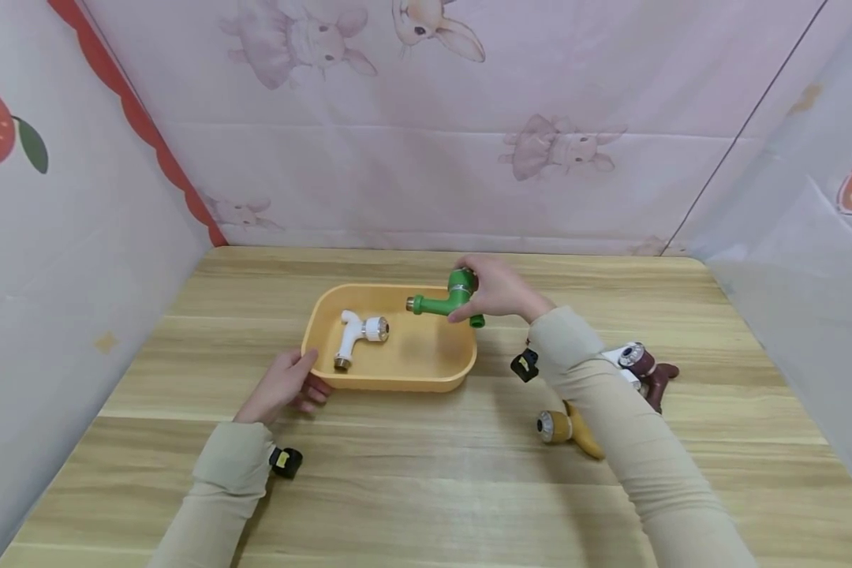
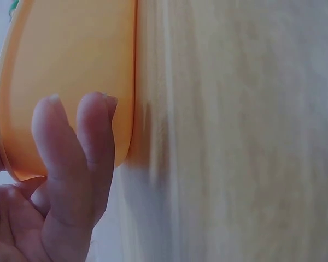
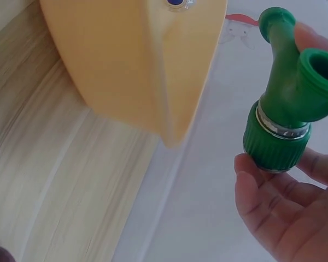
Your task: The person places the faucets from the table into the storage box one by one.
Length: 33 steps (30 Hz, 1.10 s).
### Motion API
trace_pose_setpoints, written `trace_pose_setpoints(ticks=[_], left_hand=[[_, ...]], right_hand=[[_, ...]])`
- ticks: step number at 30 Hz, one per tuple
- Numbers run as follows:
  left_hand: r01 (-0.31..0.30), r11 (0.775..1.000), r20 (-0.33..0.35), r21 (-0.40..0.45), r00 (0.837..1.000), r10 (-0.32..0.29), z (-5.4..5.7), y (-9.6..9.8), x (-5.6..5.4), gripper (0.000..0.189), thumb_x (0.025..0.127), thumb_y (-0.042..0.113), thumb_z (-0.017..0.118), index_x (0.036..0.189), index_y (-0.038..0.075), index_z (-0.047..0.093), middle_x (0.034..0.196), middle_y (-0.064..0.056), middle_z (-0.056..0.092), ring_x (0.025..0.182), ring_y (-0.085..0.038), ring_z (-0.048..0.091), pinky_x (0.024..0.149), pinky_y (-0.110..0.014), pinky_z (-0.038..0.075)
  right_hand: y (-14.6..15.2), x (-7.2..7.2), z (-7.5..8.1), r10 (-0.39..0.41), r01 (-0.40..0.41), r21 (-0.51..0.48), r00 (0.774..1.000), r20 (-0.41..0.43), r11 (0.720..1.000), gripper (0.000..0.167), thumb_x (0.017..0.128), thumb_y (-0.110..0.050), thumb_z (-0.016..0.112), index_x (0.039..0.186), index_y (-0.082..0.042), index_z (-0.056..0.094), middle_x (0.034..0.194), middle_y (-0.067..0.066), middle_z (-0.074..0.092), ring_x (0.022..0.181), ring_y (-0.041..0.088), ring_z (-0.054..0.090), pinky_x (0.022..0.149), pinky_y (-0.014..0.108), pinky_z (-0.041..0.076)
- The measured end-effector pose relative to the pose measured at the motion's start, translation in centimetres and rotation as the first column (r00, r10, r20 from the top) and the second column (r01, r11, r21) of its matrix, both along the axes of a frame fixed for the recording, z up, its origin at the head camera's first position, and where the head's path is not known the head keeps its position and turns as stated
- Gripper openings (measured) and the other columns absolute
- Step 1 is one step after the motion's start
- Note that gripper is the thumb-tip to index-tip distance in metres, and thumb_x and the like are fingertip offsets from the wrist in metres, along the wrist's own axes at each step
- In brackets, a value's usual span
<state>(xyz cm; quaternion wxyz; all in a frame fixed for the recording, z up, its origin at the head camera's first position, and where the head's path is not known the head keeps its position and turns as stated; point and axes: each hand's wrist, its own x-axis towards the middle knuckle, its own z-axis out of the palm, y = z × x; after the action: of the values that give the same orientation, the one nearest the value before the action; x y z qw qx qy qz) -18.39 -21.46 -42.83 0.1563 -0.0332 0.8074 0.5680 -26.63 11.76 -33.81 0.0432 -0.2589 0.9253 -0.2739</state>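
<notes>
The right hand [image 1: 502, 289] grasps a green tap [image 1: 460, 293], while the left hand [image 1: 284, 386] pinches a tray [image 1: 390, 383] at its near left corner, thumb over the rim. A wood-grain desk [image 1: 426, 481] carries the yellow-orange tray near its middle. The green tap is in the air above the tray's right end; a white tap [image 1: 355, 331] lies inside, toward the left. Right of the tray, a maroon tap [image 1: 656, 382] and a partly covered yellow tap [image 1: 557, 427] lie beside the right sleeve [image 1: 621, 418].
</notes>
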Motion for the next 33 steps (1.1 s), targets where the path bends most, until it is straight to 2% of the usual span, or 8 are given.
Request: trace_pose_setpoints(ticks=[12, 19, 26, 33], left_hand=[[0.0, 1.0, 0.011, -0.007, 1.0, 0.0, -0.1, -0.1, -0.2, 0.047, 0.1, 0.031, 0.028, 0.118, -0.011, 0.04, 0.076, -0.013, 0.064, 0.062, -0.017, 0.061, 0.054, -0.035, 0.055], [0.009, 1.0, 0.008, -0.001, 1.0, -0.009, -0.1, -0.2, -0.2, 0.046, 0.1, 0.031, 0.028, 0.117, -0.011, 0.041, 0.077, -0.013, 0.065, 0.062, -0.017, 0.061, 0.053, -0.035, 0.055], [0.004, 1.0, 0.005, -0.003, 1.0, -0.004, -0.1, -0.3, -0.2, 0.047, 0.1, 0.031, 0.029, 0.117, -0.011, 0.041, 0.076, -0.013, 0.064, 0.062, -0.018, 0.061, 0.053, -0.035, 0.055], [0.01, 1.0, 0.002, -0.002, 1.0, -0.01, 0.1, -0.3, -0.3, 0.048, 0.1, 0.032, 0.029, 0.118, -0.011, 0.04, 0.077, -0.014, 0.064, 0.062, -0.018, 0.061, 0.053, -0.036, 0.055]], right_hand=[[-1.6, -0.9, -0.1, 0.051, -0.051, 0.021, 0.999, 0.013, 0.998, 0.071, 0.06, -0.034, 0.084, 0.115, -0.004, 0.051, 0.098, 0.006, 0.057, 0.084, 0.02, 0.054, 0.07, 0.029, 0.049], [-2.5, -1.5, -0.2, 0.047, -0.048, 0.031, 0.997, 0.06, 0.998, 0.071, 0.061, -0.033, 0.084, 0.117, -0.004, 0.05, 0.101, 0.006, 0.057, 0.085, 0.02, 0.055, 0.071, 0.029, 0.05], [-3.6, -2.0, -0.3, 0.055, -0.057, 0.06, 0.998, 0.045, 0.997, 0.073, 0.061, -0.033, 0.083, 0.118, -0.004, 0.05, 0.102, 0.006, 0.057, 0.087, 0.019, 0.054, 0.072, 0.028, 0.049], [-4.5, -2.3, -0.2, 0.048, -0.054, 0.082, 0.997, 0.066, 0.995, 0.073, 0.062, -0.034, 0.083, 0.119, -0.003, 0.049, 0.101, 0.006, 0.056, 0.088, 0.02, 0.053, 0.073, 0.029, 0.048]])
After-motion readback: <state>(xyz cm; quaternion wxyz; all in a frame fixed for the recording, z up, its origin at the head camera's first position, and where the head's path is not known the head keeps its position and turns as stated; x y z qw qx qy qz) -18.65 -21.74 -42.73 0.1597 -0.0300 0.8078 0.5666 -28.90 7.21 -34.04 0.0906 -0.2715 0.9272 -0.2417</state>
